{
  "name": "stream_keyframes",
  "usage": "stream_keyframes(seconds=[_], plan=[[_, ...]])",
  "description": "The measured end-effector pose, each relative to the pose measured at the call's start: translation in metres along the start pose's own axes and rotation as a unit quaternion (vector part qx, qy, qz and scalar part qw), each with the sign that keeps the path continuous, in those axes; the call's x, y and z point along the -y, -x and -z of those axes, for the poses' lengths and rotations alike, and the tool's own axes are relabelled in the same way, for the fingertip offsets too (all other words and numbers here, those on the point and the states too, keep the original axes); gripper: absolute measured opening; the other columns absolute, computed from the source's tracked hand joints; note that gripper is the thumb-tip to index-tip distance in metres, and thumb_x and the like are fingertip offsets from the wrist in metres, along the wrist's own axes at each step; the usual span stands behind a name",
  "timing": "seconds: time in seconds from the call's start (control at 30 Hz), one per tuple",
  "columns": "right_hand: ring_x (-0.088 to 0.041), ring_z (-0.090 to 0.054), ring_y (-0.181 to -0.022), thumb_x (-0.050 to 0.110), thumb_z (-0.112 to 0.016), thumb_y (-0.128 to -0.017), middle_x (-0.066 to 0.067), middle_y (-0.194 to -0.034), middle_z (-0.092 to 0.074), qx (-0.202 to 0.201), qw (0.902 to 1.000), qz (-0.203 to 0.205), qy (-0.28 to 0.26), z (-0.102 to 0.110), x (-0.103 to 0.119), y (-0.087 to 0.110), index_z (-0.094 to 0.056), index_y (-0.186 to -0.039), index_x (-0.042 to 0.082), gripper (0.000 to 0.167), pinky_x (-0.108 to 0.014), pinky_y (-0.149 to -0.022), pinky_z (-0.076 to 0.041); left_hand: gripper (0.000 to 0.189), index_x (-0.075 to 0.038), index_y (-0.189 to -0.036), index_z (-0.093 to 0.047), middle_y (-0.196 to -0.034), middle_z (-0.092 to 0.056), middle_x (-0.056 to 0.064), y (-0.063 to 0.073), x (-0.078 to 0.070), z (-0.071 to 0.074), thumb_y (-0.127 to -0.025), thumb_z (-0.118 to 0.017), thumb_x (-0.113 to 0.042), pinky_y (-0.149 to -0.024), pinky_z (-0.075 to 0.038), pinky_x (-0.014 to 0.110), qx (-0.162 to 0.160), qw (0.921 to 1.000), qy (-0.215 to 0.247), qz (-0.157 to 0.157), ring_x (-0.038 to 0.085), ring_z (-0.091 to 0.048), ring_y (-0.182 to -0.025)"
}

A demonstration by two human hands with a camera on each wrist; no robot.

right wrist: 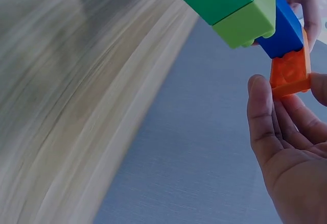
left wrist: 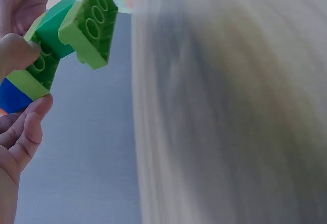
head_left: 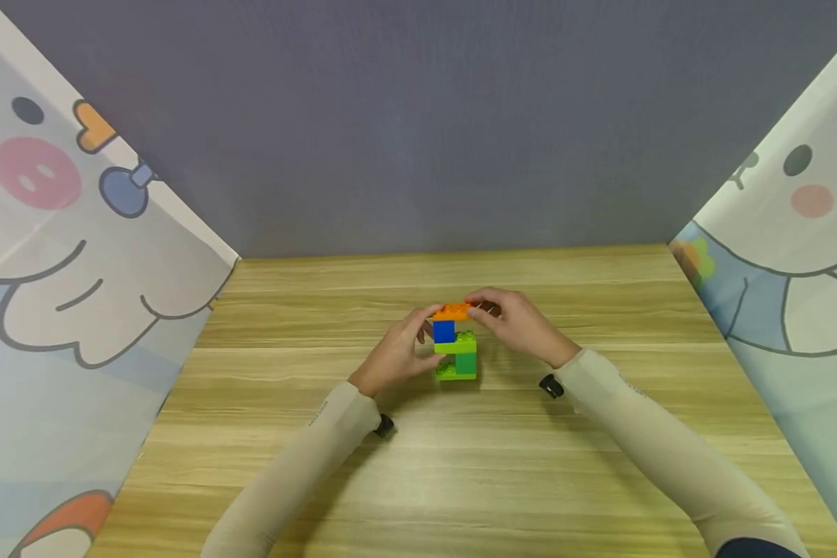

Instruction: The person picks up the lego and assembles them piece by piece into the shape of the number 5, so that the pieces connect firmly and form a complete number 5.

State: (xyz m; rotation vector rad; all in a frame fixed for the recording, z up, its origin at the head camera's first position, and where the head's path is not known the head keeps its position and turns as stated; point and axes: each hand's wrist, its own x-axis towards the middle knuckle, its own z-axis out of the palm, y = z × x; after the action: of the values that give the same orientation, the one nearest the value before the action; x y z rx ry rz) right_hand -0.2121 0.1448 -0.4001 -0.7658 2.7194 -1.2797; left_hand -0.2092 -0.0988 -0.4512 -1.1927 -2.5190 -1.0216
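Note:
Toy building bricks are joined in a zigzag stack between the hands. From the top come an orange brick, a blue brick, a lime brick, a green brick and a lowest lime brick. The hollow underside of that lowest brick shows in the left wrist view, so the stack is off the table. My left hand grips the stack's left side, its thumb under the middle lime brick. At the top right, my right hand pinches the free end of the orange brick.
The stack is over a wood-grain table. A grey panel rises behind it, and cartoon-printed sheets flank both sides. Dark wrist devices sit at both sleeves.

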Motion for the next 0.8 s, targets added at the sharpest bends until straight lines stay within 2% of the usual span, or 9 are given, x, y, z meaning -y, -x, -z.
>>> stream_keyframes(seconds=[0.17, 0.3, 0.4, 0.67, 0.8], plan=[[-0.02, -0.06, -0.082, 0.024, -0.056, -0.097, -0.003, -0.098, -0.064, -0.002, 0.9999, -0.001, -0.011, 0.001, 0.003, 0.001, -0.063, -0.117, 0.005, 0.029, -0.032, -0.07, -0.05, 0.084, -0.012, -0.143, -0.035, -0.111, -0.055, 0.005, -0.002, -0.004, 0.007, -0.073, -0.083, -0.013, -0.066, -0.048, 0.022, 0.0, 0.9999, 0.01, -0.005, 0.012, -0.056, -0.08], [-0.023, -0.061, -0.08, 0.024, -0.055, -0.097, -0.007, -0.098, -0.065, -0.003, 0.9998, 0.003, -0.021, 0.002, 0.005, 0.002, -0.063, -0.119, 0.005, 0.029, -0.032, -0.067, -0.051, 0.084, -0.01, -0.141, -0.036, -0.132, -0.045, 0.007, -0.006, -0.005, 0.011, -0.072, -0.083, -0.011, -0.063, -0.05, 0.024, 0.0, 0.9992, 0.039, -0.013, 0.013, -0.056, -0.078], [-0.022, -0.061, -0.079, 0.024, -0.054, -0.098, -0.007, -0.098, -0.065, -0.003, 0.9997, 0.008, -0.022, 0.002, 0.005, 0.003, -0.062, -0.12, 0.006, 0.03, -0.032, -0.065, -0.051, 0.084, -0.008, -0.14, -0.036, -0.14, -0.038, 0.006, -0.008, -0.006, 0.013, -0.071, -0.083, -0.011, -0.061, -0.051, 0.026, 0.0, 0.998, 0.061, -0.015, 0.016, -0.057, -0.077], [-0.023, -0.061, -0.077, 0.023, -0.052, -0.099, -0.008, -0.097, -0.064, -0.007, 0.9994, 0.02, -0.026, -0.001, 0.002, 0.004, -0.06, -0.124, 0.004, 0.032, -0.031, -0.063, -0.051, 0.082, -0.012, -0.14, -0.038, -0.131, -0.044, 0.003, -0.007, -0.006, 0.015, -0.071, -0.083, -0.014, -0.059, -0.052, 0.027, -0.002, 0.9977, 0.068, -0.006, 0.01, -0.057, -0.075], [-0.018, -0.06, -0.087, 0.028, -0.05, -0.1, -0.005, -0.108, -0.062, -0.015, 0.999, 0.028, -0.031, -0.003, 0.001, 0.006, -0.051, -0.133, 0.005, 0.04, -0.033, -0.07, -0.051, 0.081, -0.009, -0.139, -0.039, -0.129, -0.045, 0.007, -0.007, -0.006, 0.017, -0.071, -0.083, -0.013, -0.059, -0.052, 0.026, -0.011, 0.9976, 0.068, 0.004, 0.012, -0.058, -0.075]])
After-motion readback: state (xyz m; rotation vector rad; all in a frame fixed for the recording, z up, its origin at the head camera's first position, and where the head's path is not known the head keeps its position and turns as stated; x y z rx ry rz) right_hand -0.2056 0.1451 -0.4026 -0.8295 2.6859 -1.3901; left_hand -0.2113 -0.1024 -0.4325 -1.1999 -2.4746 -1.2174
